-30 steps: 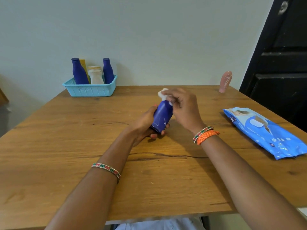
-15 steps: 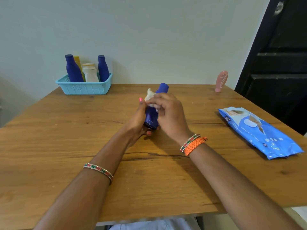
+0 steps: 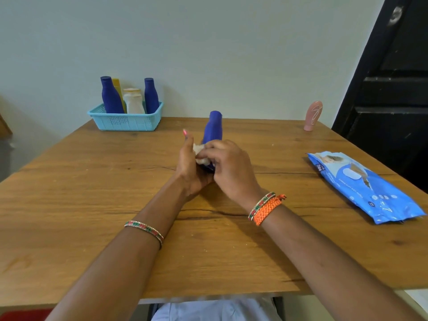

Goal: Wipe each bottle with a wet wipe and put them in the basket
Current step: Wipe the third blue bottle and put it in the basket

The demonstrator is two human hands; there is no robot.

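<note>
While both hands' fingers clasp one blue bottle (image 3: 213,128) and wipe (image 3: 199,149): four bottles in basket (image 3: 126,122).

table: a wooden table (image 3: 69,205) with visible grain, a long dark crack running across its middle and a shorter one further back.
wall: a plain pale wall (image 3: 231,54) behind the table's far edge.
door: a black panelled door (image 3: 393,93) at the right, beside the table's far right corner, with a round metal fitting (image 3: 395,13) near its top.
bracelets: a beaded red and green bracelet (image 3: 144,229) on the left forearm; a matching beaded bracelet (image 3: 261,204) and an orange braided band (image 3: 268,210) touching each other on the right wrist.
cloth: pale fabric (image 3: 215,310) below the table's near edge.
red object: a red patch (image 3: 25,315) at the bottom left corner, too cut off to identify.
</note>
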